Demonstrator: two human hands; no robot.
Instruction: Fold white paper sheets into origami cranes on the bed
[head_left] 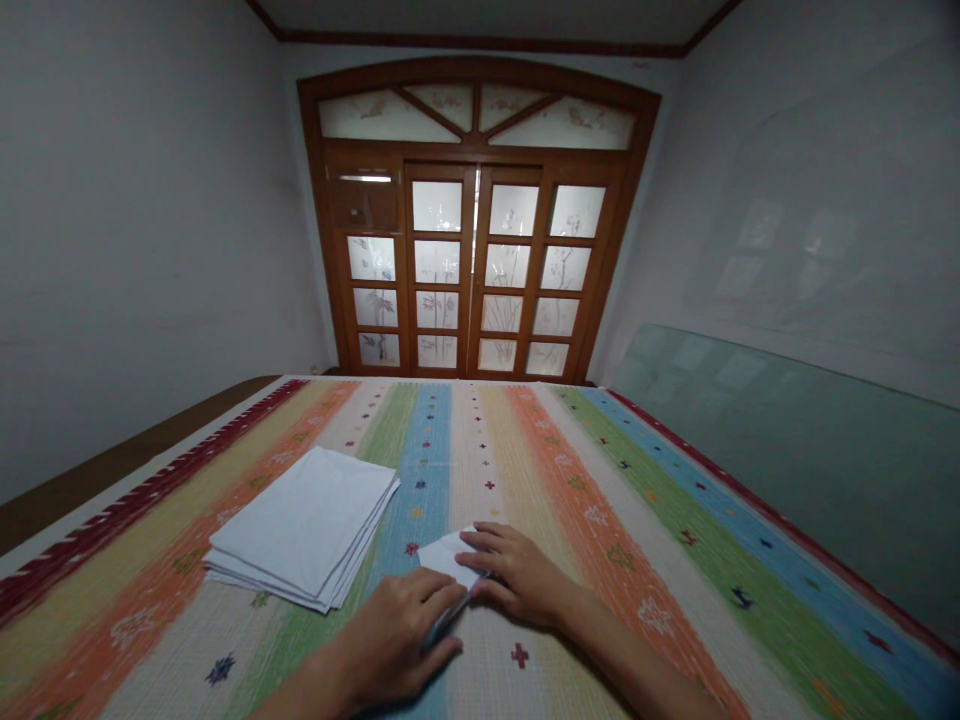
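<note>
A small folded piece of white paper [442, 552] lies on the striped tablecloth [469, 430], with both hands on it. My left hand [401, 630] grips its near left edge, fingers bent over it and thumb apart below. A bluish-grey, shaded part shows between that thumb and forefinger; I cannot tell whether it belongs to the paper. From the right, my right hand [517, 572] holds the paper's other side with its fingertips and thumb, covering much of it. To the left of my hands is a stack of white square sheets [307, 520], their edges slightly uneven.
The cloth covers a long table with a dark wooden edge [45, 500] along the left. A greenish glass-like panel [787, 440] leans at the right wall. Wooden doors with frosted panes [472, 270] close off the far end, and plain walls rise on both sides.
</note>
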